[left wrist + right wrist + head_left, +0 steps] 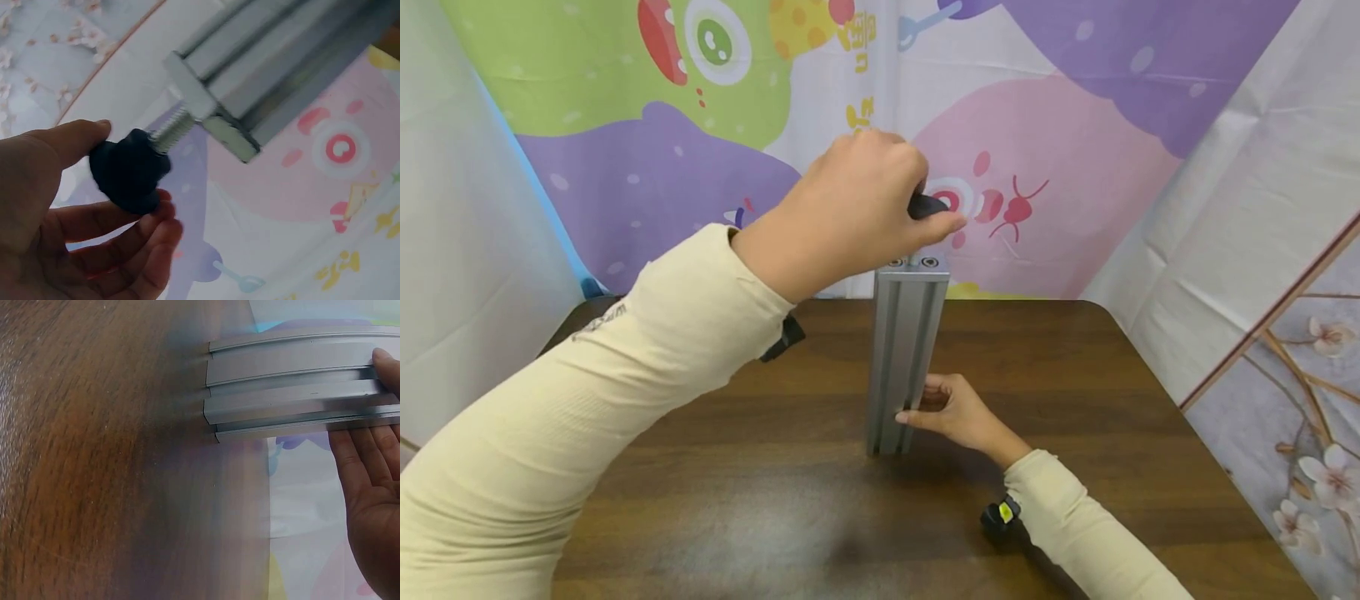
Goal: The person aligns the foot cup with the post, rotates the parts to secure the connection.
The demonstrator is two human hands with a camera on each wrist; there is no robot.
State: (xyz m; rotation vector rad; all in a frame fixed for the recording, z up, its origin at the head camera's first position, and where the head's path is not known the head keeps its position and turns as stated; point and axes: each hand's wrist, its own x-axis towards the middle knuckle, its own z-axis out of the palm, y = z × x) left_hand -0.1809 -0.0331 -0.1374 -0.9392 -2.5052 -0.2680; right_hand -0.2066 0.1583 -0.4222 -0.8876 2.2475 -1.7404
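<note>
A silver aluminium profile (906, 367) with lengthwise slots stands upright over the table in the head view, its lower end right at the tabletop. On its upper end sits a flat end plate (215, 115) with bolts. A threaded stud (172, 131) rises from that plate to a black knob (128, 169) with a lobed rim. My left hand (857, 208) grips this knob from above, thumb on one side and fingertips on the other. Lower down, my right hand (962, 412) holds the profile between thumb and fingers, as the right wrist view also shows.
The brown wooden table (760, 500) extends around the profile. Behind it hangs a cartoon-print curtain (1037, 142), with a white cloth (482, 208) at left and a floral panel (1300, 400) at right. Black camera mounts (1000, 517) sit at the wrists.
</note>
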